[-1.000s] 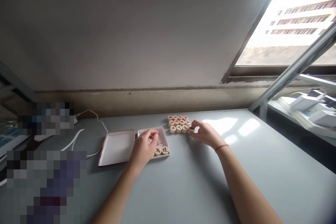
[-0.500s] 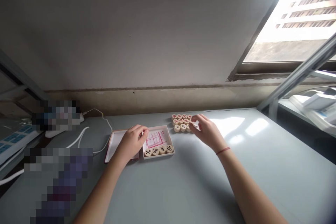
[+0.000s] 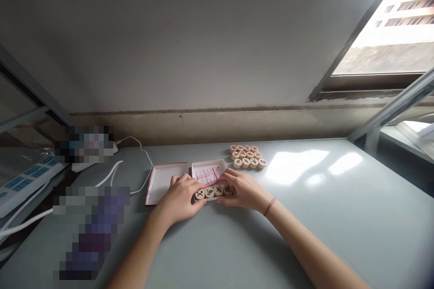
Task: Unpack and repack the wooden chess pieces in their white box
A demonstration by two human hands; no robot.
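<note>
A shallow white box [image 3: 221, 163] sits on the grey table, with a pink hand-drawn grid [image 3: 207, 174] on its bottom. Along its near side stands a row of several round wooden Chinese chess pieces [image 3: 219, 190] with black characters. My left hand [image 3: 183, 196] closes round the left near corner, fingers by the leftmost piece and thumb at the front wall. At the right near corner, my right hand [image 3: 239, 188] grips likewise, its thumb in front. Whether the fingertips also press the pieces is hard to see. Behind to the right stand stacked chess pieces [image 3: 249, 155], red-marked and black-marked.
Left of the box lies its open lid [image 3: 166, 185], pale inside with a reddish edge. White cables [image 3: 111, 171] and a power strip [image 3: 30, 180] are farther left, near a blurred-out purple item [image 3: 101, 221]. A wall [image 3: 203, 128] borders the table's back.
My right hand has come from the stacked pieces to the box's right near corner. My left hand has moved from above the lid's edge to the left near corner. The view has shifted slightly.
</note>
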